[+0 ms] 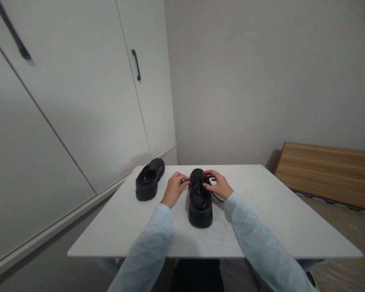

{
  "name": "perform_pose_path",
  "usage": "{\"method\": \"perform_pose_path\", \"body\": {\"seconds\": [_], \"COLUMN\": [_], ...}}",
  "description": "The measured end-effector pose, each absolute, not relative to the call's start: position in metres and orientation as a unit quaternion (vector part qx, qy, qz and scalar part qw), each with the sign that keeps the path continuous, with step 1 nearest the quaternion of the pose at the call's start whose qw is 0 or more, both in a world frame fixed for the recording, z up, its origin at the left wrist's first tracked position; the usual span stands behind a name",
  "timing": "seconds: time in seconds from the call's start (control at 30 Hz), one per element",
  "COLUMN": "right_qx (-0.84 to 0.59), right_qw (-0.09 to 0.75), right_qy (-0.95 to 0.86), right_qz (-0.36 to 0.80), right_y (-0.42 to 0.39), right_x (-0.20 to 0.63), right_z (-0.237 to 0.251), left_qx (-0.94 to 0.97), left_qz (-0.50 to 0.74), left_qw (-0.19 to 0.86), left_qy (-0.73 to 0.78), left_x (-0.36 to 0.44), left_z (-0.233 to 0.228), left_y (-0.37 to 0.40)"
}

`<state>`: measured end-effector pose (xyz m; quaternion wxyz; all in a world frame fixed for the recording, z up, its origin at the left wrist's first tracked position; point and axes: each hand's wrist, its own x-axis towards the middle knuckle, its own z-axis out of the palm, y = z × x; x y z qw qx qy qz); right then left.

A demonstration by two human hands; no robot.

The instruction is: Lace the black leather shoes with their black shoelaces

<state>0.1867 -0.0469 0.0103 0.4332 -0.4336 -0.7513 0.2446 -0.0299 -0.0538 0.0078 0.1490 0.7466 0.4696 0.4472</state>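
A black shoe [200,213] stands upright on the white table in front of me, its heel toward me and its toe pointing away. My left hand [177,186] is at the shoe's left side, thumb and fingers pinched on a dark shoelace [186,180]. On the opposite side, my right hand [218,184] has its fingers closed around the lace near the top of the shoe. A loose lace length hangs below the right hand and reaches the tabletop. The exact lacing across the tongue is too dark to make out.
A second black shoe [147,184] rests at the table's left rear. The white table [134,235] stands close to a white cabinet [79,101] with dark handles and a grey wall [261,81]. A wood-grain board [328,170] is beyond the right edge.
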Motion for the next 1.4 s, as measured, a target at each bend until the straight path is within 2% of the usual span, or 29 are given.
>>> {"method": "perform_pose_path", "body": {"seconds": [0.23, 0.53, 1.2, 1.4], "right_qx": [-0.433, -0.432, -0.432, -0.428], "right_qw": [0.429, 0.423, 0.423, 0.422], "right_qy": [-0.756, -0.760, -0.759, -0.762], "right_qz": [0.238, 0.237, 0.243, 0.241], "right_y": [-0.045, -0.045, -0.045, -0.045], "right_x": [0.187, 0.187, 0.186, 0.187], "right_z": [0.008, 0.008, 0.008, 0.008], "left_qx": [0.675, 0.594, 0.503, 0.514], "left_qz": [0.536, 0.591, 0.659, 0.654], "left_qw": [0.239, 0.378, 0.429, 0.403], "left_qy": [0.448, 0.395, 0.358, 0.383], "left_x": [-0.033, -0.033, -0.032, -0.032], "left_z": [0.007, 0.009, 0.014, 0.016], "left_y": [-0.050, -0.049, -0.052, -0.051]}}
